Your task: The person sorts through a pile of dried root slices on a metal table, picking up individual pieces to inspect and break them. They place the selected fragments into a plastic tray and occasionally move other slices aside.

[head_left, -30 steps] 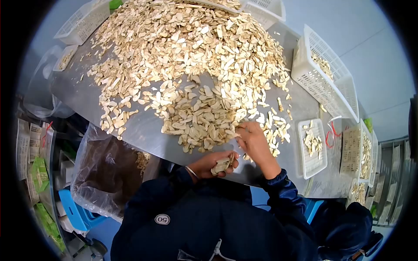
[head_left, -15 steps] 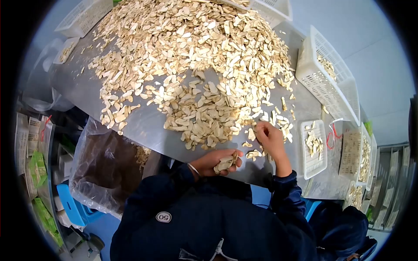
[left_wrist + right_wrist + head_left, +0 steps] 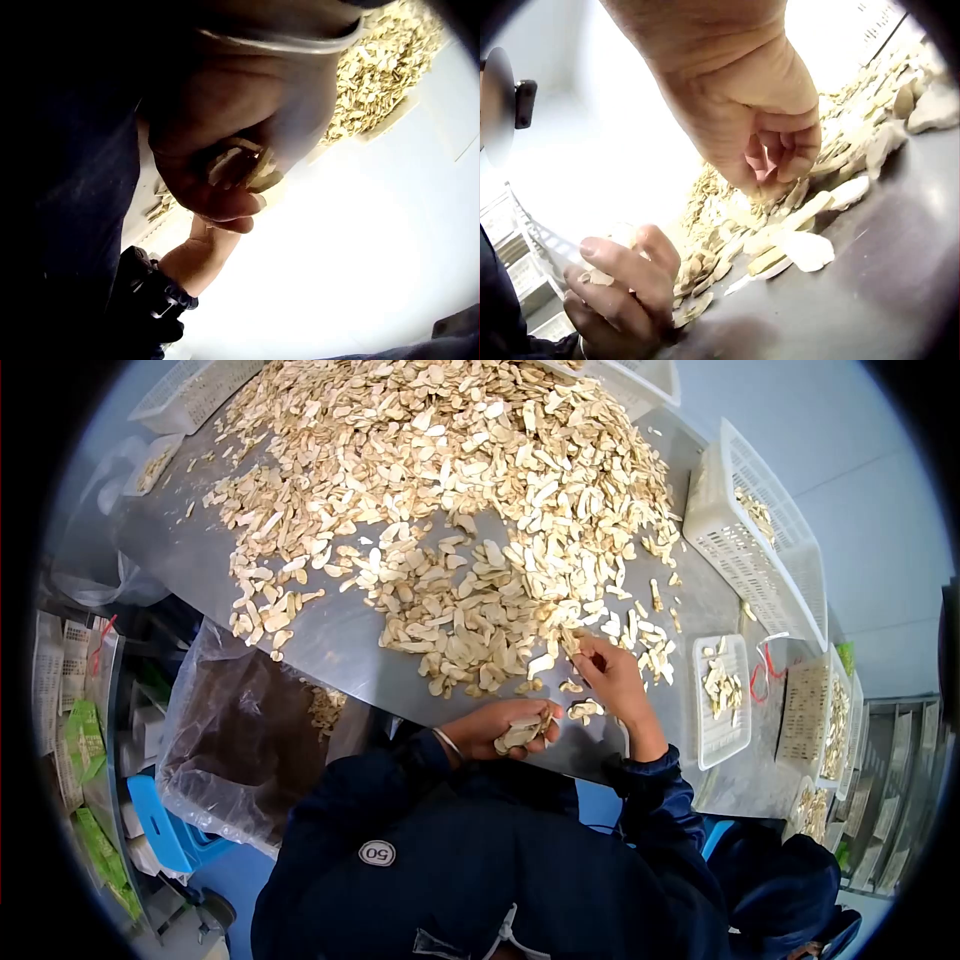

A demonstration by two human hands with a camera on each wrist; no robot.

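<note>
A big heap of pale dried slices [image 3: 450, 490] covers the grey metal table [image 3: 330, 650]. My left hand [image 3: 510, 728] stays at the table's near edge, fingers curled round a bunch of slices [image 3: 520, 735]; the same bunch of slices [image 3: 236, 166] shows in the left wrist view, and the left hand [image 3: 622, 289] also shows in the right wrist view. My right hand [image 3: 600, 665] reaches into the heap's near edge. Its fingers [image 3: 784, 154] are curled down onto loose slices [image 3: 810, 217] on the table. Whether they pinch one is hidden.
White mesh baskets [image 3: 760, 530] with slices stand at the right, and a small white tray [image 3: 720, 700] with a few slices lies next to my right hand. More baskets [image 3: 190, 390] sit at the far left. A clear plastic bag [image 3: 250, 740] hangs below the table's left edge.
My right hand has shifted right, then back left into the heap's edge. A few slices now lie apart near the table edge. The left hand has stayed put with its bunch.
</note>
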